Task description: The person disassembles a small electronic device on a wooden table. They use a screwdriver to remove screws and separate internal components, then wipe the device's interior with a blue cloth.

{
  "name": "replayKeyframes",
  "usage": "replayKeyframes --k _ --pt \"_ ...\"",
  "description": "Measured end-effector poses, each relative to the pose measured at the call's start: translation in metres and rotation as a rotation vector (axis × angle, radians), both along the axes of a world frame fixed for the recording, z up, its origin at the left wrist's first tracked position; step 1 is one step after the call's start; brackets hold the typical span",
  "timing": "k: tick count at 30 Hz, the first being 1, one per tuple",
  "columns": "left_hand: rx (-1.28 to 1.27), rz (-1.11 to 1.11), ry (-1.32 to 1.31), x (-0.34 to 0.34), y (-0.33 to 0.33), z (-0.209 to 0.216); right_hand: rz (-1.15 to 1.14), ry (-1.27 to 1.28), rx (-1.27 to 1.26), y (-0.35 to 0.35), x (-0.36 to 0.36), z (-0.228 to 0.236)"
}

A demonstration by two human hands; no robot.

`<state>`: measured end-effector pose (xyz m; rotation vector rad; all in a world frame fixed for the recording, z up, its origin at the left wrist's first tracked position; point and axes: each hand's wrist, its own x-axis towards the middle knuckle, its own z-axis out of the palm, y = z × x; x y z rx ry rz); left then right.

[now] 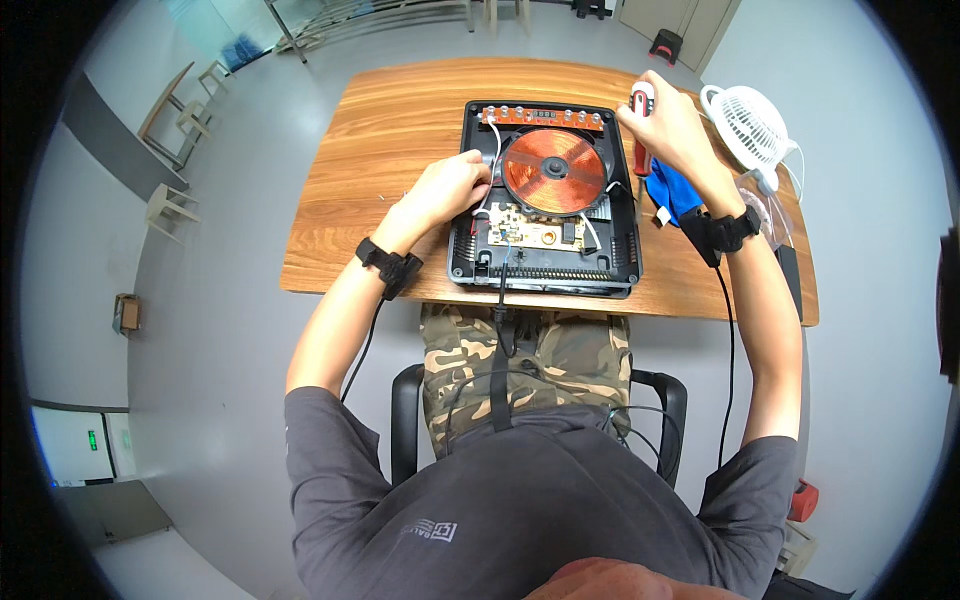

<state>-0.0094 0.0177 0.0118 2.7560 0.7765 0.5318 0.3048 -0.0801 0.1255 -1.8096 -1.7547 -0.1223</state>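
Gripping a red-handled screwdriver (pixel 641 120) at upper right, the right hand (pixel 672 125) works the opened induction cooker (pixel 545 200), its coil exposed, while the left hand (pixel 452 185) curls loosely on the casing's left edge, holding nothing.

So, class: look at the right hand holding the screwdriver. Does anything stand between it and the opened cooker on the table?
Nothing visible does. The right hand grips the red-handled screwdriver right at the far right corner of the opened cooker. The blue cloth lies beside the cooker, nearer the person than the hand.

Cooker (pixel 545 195): black induction cooker, lid off, copper coil and circuit board bared, flat at the counter's near edge.
Screwdriver (pixel 641 125): red-handled, upright, by the cooker's far right corner.
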Motion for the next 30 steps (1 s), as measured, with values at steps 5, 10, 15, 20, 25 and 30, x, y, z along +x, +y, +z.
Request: replayKeyframes --k 5,10,15,20,25,30 --pt "0.001 0.065 0.031 0.003 0.006 -0.001 0.148 0.106 0.151 0.005 -0.050 0.018" --pt "-0.085 0.056 -0.021 -0.004 0.002 0.005 0.315 0.239 0.179 0.013 -0.106 0.021" --pt "-0.535 -0.036 -0.356 -0.010 -0.013 0.024 0.384 0.197 0.247 0.034 -0.135 0.001" --pt "-0.469 0.025 -0.333 -0.017 -0.023 0.033 0.477 0.260 0.203 0.046 -0.146 -0.027" --pt "-0.466 0.071 -0.343 -0.015 -0.018 0.024 0.471 0.297 0.132 0.049 -0.146 -0.039" --pt "-0.456 0.101 -0.296 -0.011 -0.018 0.019 0.508 0.286 0.125 0.047 -0.147 -0.046"
